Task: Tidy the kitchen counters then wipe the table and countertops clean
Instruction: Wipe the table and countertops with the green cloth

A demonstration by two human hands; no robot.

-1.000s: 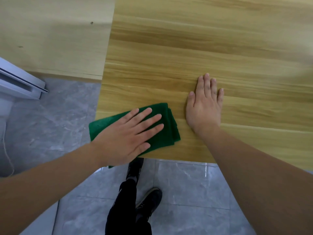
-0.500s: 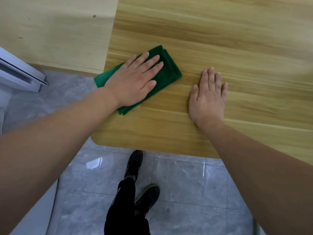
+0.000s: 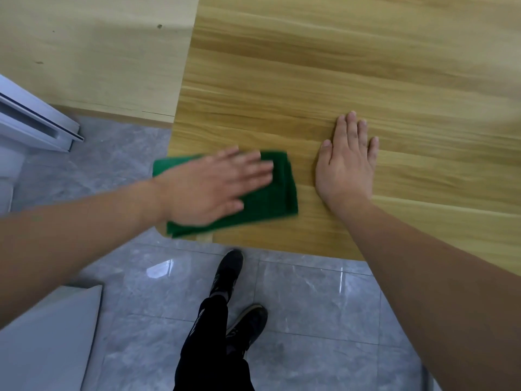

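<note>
A folded green cloth (image 3: 277, 190) lies on the near left corner of the wooden table (image 3: 352, 66), partly over the table's edge. My left hand (image 3: 214, 184) presses flat on the cloth with fingers spread, blurred by motion. My right hand (image 3: 348, 165) rests flat on the bare tabletop just right of the cloth, fingers together, holding nothing.
A lighter wooden panel (image 3: 93, 52) stands left of the table. A white appliance (image 3: 31, 119) sits at far left and a grey slab (image 3: 48, 334) at lower left. Below the table edge are grey floor tiles (image 3: 324, 306) and my legs and black shoes (image 3: 228, 275).
My left hand has slid the green cloth from farther up the table back toward the near left corner. My right hand has stayed flat in place.
</note>
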